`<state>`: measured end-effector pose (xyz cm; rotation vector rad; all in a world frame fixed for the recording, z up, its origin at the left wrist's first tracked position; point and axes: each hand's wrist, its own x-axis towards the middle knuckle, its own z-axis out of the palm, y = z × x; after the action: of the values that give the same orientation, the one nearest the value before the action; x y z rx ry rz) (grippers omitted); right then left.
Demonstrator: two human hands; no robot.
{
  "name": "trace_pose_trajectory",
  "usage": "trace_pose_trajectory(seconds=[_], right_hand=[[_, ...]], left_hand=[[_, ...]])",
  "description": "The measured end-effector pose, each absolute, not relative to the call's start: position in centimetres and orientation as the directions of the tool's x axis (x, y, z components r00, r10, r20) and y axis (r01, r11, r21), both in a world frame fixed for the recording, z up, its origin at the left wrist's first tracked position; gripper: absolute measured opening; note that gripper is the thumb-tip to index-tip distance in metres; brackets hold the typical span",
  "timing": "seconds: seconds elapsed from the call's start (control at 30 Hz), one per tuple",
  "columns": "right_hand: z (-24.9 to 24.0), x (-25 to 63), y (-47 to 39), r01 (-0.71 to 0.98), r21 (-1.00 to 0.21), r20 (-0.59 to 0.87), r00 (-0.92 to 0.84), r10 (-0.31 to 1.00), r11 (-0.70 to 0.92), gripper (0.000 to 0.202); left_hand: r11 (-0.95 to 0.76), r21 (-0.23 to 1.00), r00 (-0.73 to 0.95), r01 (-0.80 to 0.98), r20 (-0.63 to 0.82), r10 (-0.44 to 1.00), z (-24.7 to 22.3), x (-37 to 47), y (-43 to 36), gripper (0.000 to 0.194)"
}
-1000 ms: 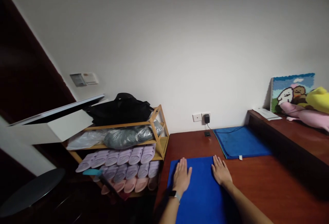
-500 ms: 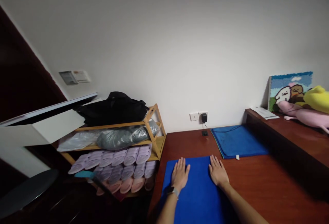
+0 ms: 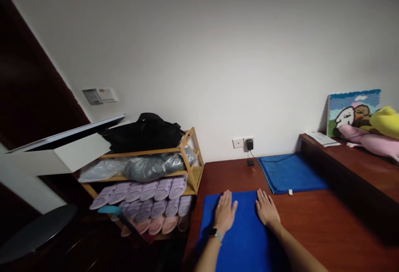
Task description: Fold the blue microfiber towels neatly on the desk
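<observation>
A bright blue cloth [image 3: 245,238] lies flat on the reddish-brown wooden table [image 3: 311,226], its near end running out of view. My left hand [image 3: 225,213] rests palm down on the cloth's left part, fingers stretched out; a watch [image 3: 215,233] is on that wrist. On the cloth's right edge lies my right hand [image 3: 267,208], also flat, its fingers extended. Neither hand grips anything. Beyond my right hand, a second, folded blue cloth [image 3: 293,174] with a small white tag lies near the wall.
A wooden rack [image 3: 195,176] with slippers [image 3: 156,189], plastic-wrapped items and a black bag [image 3: 145,134] stands left of the table. A plugged-in adapter [image 3: 249,144] trails a cable over the folded cloth. On a raised ledge at right are a pink plush toy [image 3: 368,139] and a picture [image 3: 353,112].
My left hand has shifted slightly right, inward on the cloth. My right hand stays flat near the right edge. The whole view has moved a little to the left.
</observation>
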<state>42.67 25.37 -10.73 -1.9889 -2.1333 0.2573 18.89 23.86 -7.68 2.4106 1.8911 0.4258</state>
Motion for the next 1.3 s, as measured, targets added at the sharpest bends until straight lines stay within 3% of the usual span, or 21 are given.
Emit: trace_pose_trajectory(seconds=[0.1, 0.23, 0.57, 0.83, 1.03, 1.3], right_hand=[[-11.1, 42.9, 25.5, 0.961, -0.259, 0.045, -0.088, 0.995, 0.097, 0.064], [-11.1, 43.0, 25.5, 0.965, -0.239, 0.040, -0.099, 0.994, 0.106, 0.065], [-10.8, 42.7, 25.3, 0.968, -0.246, -0.001, -0.058, 0.998, 0.055, 0.068], [-10.1, 43.0, 25.2, 0.965, -0.261, -0.070, -0.056, 0.996, 0.036, 0.070], [-11.3, 44.1, 21.4, 0.964, -0.255, 0.002, -0.072, 0.997, 0.070, 0.071], [-11.5, 43.5, 16.8, 0.969, -0.235, -0.009, -0.078, 0.997, 0.074, 0.070]], left_hand=[[-0.407, 0.273, 0.368, 0.871, 0.186, 0.911, -8.9, 24.8, 22.3, 0.068], [-0.431, 0.287, 0.403, 0.856, 0.152, 0.902, -10.1, 27.2, 21.1, 0.066], [-0.009, 0.173, -0.008, 0.985, 0.093, 0.996, -10.6, 10.0, 19.8, 0.073], [-0.032, 0.201, 0.005, 0.979, 0.130, 0.992, -10.1, 9.6, 18.3, 0.081], [-0.020, 0.210, -0.009, 0.978, 0.138, 0.990, -10.4, 9.7, 18.4, 0.079], [-0.027, 0.175, 0.009, 0.984, 0.105, 0.994, -9.6, 9.3, 18.9, 0.075]])
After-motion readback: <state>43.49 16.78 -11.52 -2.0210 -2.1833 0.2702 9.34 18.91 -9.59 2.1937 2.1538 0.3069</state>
